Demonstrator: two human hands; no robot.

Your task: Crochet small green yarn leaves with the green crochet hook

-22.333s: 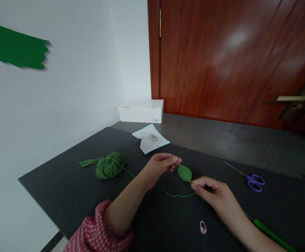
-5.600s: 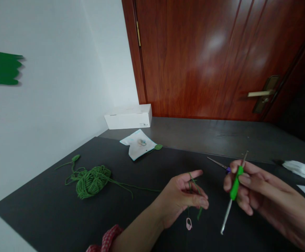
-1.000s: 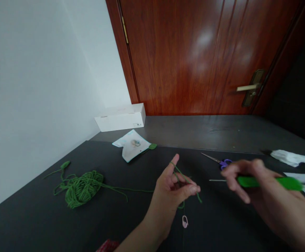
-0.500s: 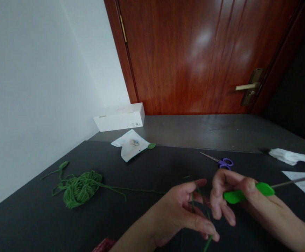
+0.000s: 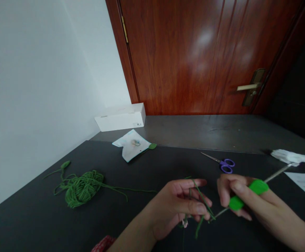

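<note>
My right hand (image 5: pixel 243 191) is closed around the green grip of a crochet hook (image 5: pixel 259 187), whose metal shaft shows at both ends. The hook's tip meets green yarn (image 5: pixel 201 194) just beyond my left fingertips. My left hand (image 5: pixel 177 204) pinches that yarn between thumb and fingers, with strands looped over its index finger. A short green end dangles below the fingertips. Something small and pale (image 5: pixel 185 222) hangs under the left hand, too blurred to name. A strand runs leftward from behind this hand to a loose ball of green yarn (image 5: pixel 83 189).
Purple-handled scissors (image 5: pixel 227 166) lie beyond my right hand. A white packet (image 5: pixel 134 146) with a green leaf shape (image 5: pixel 153 146) beside it rests mid-table. Farther back is a white box (image 5: pixel 121 119). Crumpled white material (image 5: pixel 290 156) and a paper sheet (image 5: pixel 304 183) are at right.
My right hand has turned the crochet hook so its tip now points left and reaches the yarn by my left fingers. The left fingers have closed on the yarn.
</note>
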